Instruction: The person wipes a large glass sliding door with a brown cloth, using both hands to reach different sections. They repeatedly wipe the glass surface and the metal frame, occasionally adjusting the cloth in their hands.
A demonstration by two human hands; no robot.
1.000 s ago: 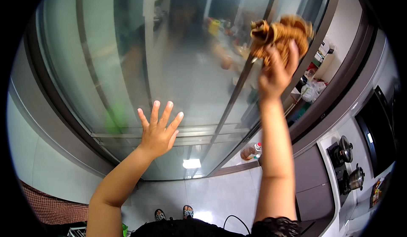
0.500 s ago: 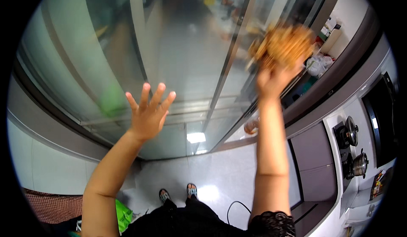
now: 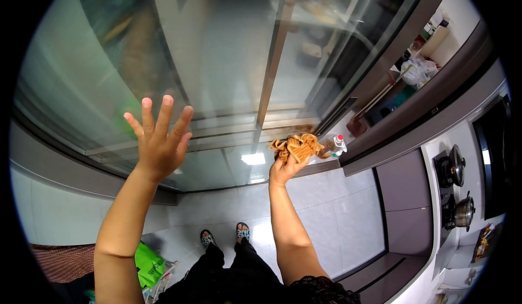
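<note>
My right hand [image 3: 286,169] grips a crumpled orange-brown cloth [image 3: 298,146] against the lower part of a large glass sliding door [image 3: 217,86]. Fingers spread, my left hand [image 3: 159,141] is raised in front of the pane on the left and holds nothing; whether it touches the glass I cannot tell. Just right of the cloth stands a clear bottle [image 3: 330,147] with a red and white top and brownish contents, partly hidden by the cloth.
To the right are a stove with a lidded pan [image 3: 455,165] and a steel pot [image 3: 464,211]. A green bag [image 3: 148,265] lies at lower left, beside my arm. Through the door opening show a white plastic bag [image 3: 417,71] and a long-handled dustpan [image 3: 357,126].
My right hand has brought the cloth down and to the left, from high on the glass to near its bottom. My left hand has shifted slightly left, still spread.
</note>
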